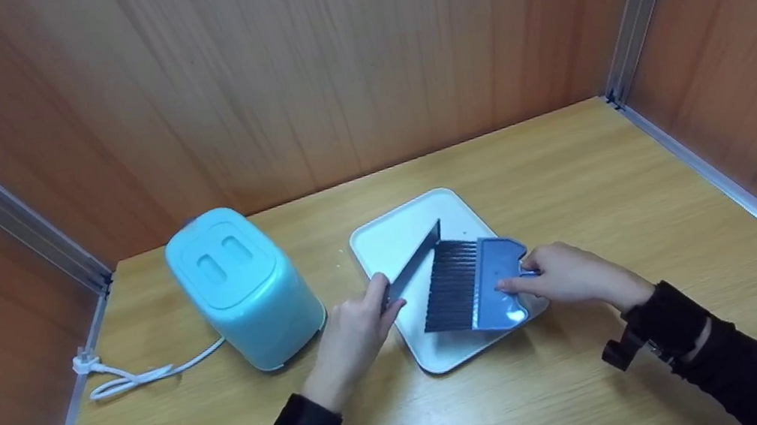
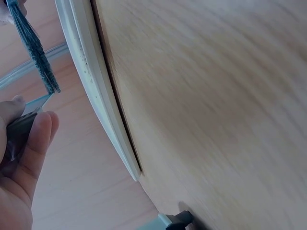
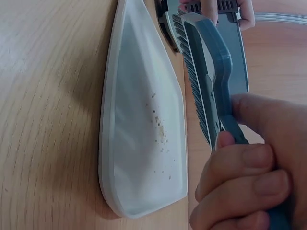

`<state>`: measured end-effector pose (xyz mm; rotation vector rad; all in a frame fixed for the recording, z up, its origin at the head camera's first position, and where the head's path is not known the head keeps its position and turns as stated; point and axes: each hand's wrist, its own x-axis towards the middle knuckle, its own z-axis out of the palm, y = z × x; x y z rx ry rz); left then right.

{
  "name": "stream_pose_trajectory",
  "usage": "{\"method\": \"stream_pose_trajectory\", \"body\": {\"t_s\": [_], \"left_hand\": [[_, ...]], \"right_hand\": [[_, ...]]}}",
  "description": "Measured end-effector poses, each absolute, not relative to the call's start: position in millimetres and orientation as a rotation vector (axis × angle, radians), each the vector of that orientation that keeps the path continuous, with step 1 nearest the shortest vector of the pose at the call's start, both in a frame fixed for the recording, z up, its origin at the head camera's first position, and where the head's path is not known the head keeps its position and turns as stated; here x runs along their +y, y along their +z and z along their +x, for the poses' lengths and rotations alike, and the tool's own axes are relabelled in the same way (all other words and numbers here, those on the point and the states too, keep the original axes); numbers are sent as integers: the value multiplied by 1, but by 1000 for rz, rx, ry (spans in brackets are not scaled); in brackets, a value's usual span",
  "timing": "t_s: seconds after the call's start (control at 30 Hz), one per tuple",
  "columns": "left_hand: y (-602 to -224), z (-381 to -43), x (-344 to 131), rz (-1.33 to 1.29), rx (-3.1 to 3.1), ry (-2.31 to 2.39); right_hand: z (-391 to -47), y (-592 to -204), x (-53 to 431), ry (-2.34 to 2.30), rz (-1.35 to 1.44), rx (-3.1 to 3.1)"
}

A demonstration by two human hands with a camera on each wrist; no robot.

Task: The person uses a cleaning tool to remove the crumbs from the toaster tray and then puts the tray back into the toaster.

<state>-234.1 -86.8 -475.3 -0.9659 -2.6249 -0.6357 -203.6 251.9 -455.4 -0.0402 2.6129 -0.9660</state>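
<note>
My left hand (image 1: pixel 355 330) pinches the dark end of a thin crumb tray (image 1: pixel 418 259), tilted above a white tray (image 1: pixel 390 237). In the right wrist view the crumb tray (image 3: pixel 237 52) shows as a flat grey panel with a dark slotted grip. My right hand (image 1: pixel 574 273) grips the blue handle of a wide brush (image 1: pixel 496 285). Its dark bristles (image 1: pixel 451 284) point left and meet the crumb tray's edge in the left wrist view. Small brown crumbs (image 3: pixel 159 129) lie scattered in the white tray below.
A light blue toaster (image 1: pixel 256 300) with a lid stands to the left of the white tray. Its white cord (image 1: pixel 135 379) lies bundled at the table's left edge. Wooden panels (image 1: pixel 361 55) enclose the back and both sides of the table (image 1: pixel 554 169).
</note>
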Motion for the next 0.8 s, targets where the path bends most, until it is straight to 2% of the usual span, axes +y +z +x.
{"method": "stream_pose_trajectory", "body": {"t_s": [0.8], "left_hand": [[-474,-230,-86,-970,-2631,-663]], "right_hand": [[-201,-448,256,-952,3,2714]]}}
